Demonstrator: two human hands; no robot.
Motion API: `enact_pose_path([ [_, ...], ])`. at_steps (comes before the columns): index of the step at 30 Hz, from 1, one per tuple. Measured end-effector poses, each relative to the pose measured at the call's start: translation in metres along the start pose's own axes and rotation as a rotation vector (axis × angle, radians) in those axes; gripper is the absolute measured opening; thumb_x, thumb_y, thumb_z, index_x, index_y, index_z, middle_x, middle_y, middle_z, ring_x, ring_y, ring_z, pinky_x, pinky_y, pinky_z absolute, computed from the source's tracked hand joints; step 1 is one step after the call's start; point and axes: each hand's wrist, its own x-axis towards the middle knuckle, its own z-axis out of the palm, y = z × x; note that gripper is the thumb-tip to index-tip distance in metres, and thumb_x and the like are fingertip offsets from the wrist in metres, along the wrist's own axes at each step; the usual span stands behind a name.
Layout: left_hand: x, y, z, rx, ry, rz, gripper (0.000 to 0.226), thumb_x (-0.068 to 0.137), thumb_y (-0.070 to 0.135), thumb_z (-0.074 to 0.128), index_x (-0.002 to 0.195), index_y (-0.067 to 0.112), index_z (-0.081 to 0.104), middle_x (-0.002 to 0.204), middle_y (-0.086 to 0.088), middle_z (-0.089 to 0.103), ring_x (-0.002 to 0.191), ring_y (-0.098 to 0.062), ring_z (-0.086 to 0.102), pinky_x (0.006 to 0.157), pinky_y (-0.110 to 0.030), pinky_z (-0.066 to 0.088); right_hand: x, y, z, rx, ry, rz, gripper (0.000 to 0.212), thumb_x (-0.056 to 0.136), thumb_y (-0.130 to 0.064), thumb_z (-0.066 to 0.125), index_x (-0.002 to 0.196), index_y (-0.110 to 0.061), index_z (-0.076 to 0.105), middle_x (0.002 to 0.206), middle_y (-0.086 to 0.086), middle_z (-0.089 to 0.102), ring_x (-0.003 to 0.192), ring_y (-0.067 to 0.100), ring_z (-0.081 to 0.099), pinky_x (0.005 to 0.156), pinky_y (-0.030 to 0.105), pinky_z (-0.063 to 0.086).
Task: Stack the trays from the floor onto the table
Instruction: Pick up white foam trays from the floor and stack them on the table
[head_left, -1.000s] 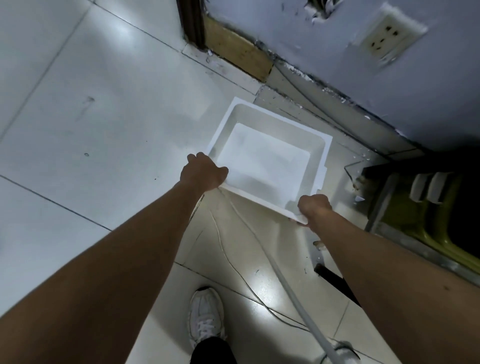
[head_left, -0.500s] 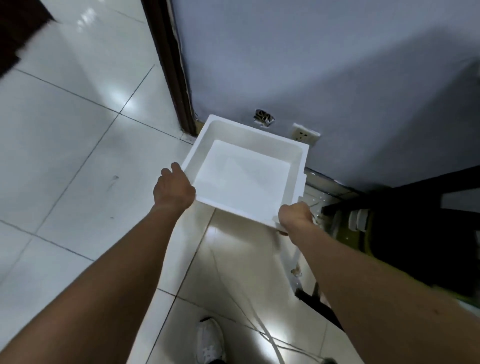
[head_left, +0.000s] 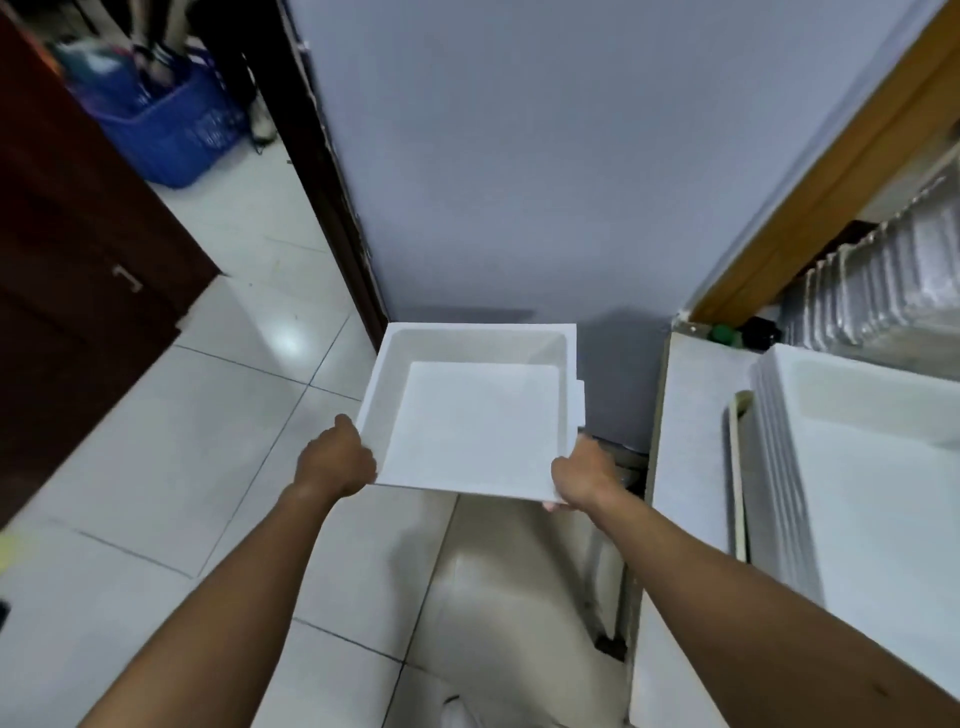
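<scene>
I hold a white square tray (head_left: 475, 415) level in the air above the tiled floor, in front of the grey wall. My left hand (head_left: 335, 460) grips its near left corner and my right hand (head_left: 582, 478) grips its near right corner. To the right, a stack of several white trays (head_left: 852, 467) sits on the table (head_left: 691, 415), its layered rims showing along the left side. The held tray is left of the table and apart from the stack.
A dark door frame (head_left: 332, 197) runs up the wall's left edge. A blue basket (head_left: 166, 130) stands beyond it and a dark wooden cabinet (head_left: 67, 218) at the left. A wooden frame (head_left: 841, 171) and stacked clear packaging (head_left: 883, 280) lie behind the table.
The tray has risen from the floor to about table height, still in both hands. My view has lifted and turned right, bringing the table and its tray stack into sight.
</scene>
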Motion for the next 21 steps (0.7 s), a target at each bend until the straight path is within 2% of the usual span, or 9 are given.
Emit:
enact_pose_path([
  [2,-0.016,0.011,-0.021,-0.032,0.071,0.0,0.02,0.088,0.023,0.055,0.095,0.008,0.043,0.091,-0.01,0.059,0.081,-0.031,0.051,0.068,-0.034,0.039,-0.022,-0.005,-0.022,-0.069,0.032,-0.024,0.024,0.091,-0.003,0.042,0.112,-0.01,0.053,0.105,0.005,0.067,0.056,0.026,0.071,0.063,0.037,0.062],
  [4,-0.037,0.024,-0.038,-0.122,0.111,-0.055,0.024,0.086,0.031,0.059,0.092,0.008,0.054,0.084,-0.007,0.064,0.077,-0.028,0.054,0.063,-0.032,0.04,-0.046,-0.008,-0.043,-0.18,0.083,-0.06,0.027,0.094,-0.007,0.045,0.121,-0.012,0.048,0.109,0.004,0.063,0.063,0.023,0.07,0.066,0.036,0.06],
  [7,-0.07,0.049,-0.06,-0.509,0.12,-0.154,0.022,0.081,0.027,0.068,0.085,0.005,0.066,0.077,-0.008,0.065,0.071,-0.027,0.061,0.051,-0.027,0.047,-0.077,-0.009,-0.079,-0.259,0.141,-0.133,0.034,0.098,-0.016,0.048,0.131,-0.016,0.045,0.12,0.006,0.063,0.093,0.026,0.065,0.08,0.037,0.058],
  [9,-0.093,0.07,-0.075,-0.728,0.124,-0.164,0.017,0.08,0.021,0.069,0.085,0.005,0.067,0.083,-0.01,0.065,0.074,-0.027,0.062,0.046,-0.027,0.048,-0.098,-0.009,-0.109,-0.287,0.168,-0.155,0.043,0.099,-0.019,0.047,0.142,-0.014,0.039,0.127,0.009,0.06,0.102,0.028,0.064,0.076,0.033,0.053],
  [12,-0.129,0.102,-0.098,-0.799,0.121,-0.096,0.012,0.084,0.016,0.065,0.089,0.006,0.068,0.08,-0.006,0.063,0.069,-0.022,0.06,0.04,-0.025,0.046,-0.121,-0.004,-0.152,-0.332,0.224,-0.184,0.051,0.097,-0.018,0.044,0.146,-0.012,0.034,0.125,0.011,0.061,0.088,0.031,0.069,0.06,0.03,0.047],
  [13,-0.14,0.111,-0.104,-0.811,0.134,-0.071,0.01,0.085,0.014,0.063,0.089,0.007,0.068,0.08,-0.005,0.063,0.067,-0.02,0.059,0.039,-0.025,0.045,-0.129,-0.003,-0.164,-0.343,0.236,-0.202,0.048,0.097,-0.017,0.045,0.144,-0.011,0.036,0.125,0.012,0.062,0.086,0.031,0.069,0.06,0.029,0.045],
  [17,-0.175,0.145,-0.128,-0.825,0.195,-0.005,0.012,0.085,0.014,0.062,0.09,0.006,0.069,0.079,-0.004,0.062,0.066,-0.019,0.058,0.041,-0.027,0.048,-0.155,0.007,-0.21,-0.349,0.271,-0.237,0.054,0.094,-0.02,0.041,0.145,-0.007,0.033,0.125,0.015,0.061,0.094,0.033,0.068,0.08,0.035,0.051],
  [19,-0.192,0.159,-0.137,-0.808,0.227,0.015,0.016,0.082,0.019,0.063,0.087,0.004,0.068,0.075,-0.005,0.063,0.066,-0.023,0.058,0.051,-0.033,0.052,-0.166,0.014,-0.23,-0.333,0.287,-0.268,0.049,0.092,-0.019,0.039,0.139,-0.005,0.036,0.116,0.012,0.063,0.071,0.028,0.072,0.079,0.036,0.054],
  [21,-0.205,0.174,-0.144,-0.782,0.243,0.061,0.018,0.082,0.019,0.064,0.083,0.001,0.066,0.07,-0.004,0.061,0.065,-0.024,0.055,0.056,-0.032,0.046,-0.175,0.021,-0.248,-0.332,0.308,-0.294,0.037,0.092,-0.017,0.038,0.127,-0.004,0.042,0.105,0.009,0.064,0.055,0.023,0.071,0.064,0.031,0.047],
])
